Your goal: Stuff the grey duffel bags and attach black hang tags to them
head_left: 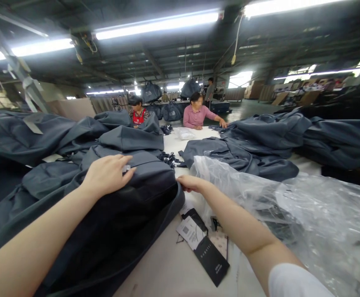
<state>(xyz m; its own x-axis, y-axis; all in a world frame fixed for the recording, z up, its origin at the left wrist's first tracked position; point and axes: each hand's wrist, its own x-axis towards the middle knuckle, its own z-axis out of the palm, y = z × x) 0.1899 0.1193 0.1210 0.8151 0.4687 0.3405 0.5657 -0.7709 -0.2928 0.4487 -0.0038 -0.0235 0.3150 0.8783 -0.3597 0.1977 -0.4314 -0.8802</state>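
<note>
A large blue-grey bag [142,165] lies in front of me, its opening toward me and its dark lining showing. My left hand [108,175] rests over its upper side. Between the thumb and fingers there sits a small clear, whitish piece [126,168], too small to name. My right hand [190,183] is closed on the bag's rim at the right corner, fingertips partly hidden. Below that hand, a black hang tag [212,260] and a white printed tag [190,232] lie on the white table [167,268].
More blue-grey bags are heaped at the left [37,136] and right [260,128]. Crumpled clear plastic [322,210] covers the right side. Dark straps [170,160] lie beyond my bag. Across the table are a person in pink [198,113] and another in a red apron [138,116].
</note>
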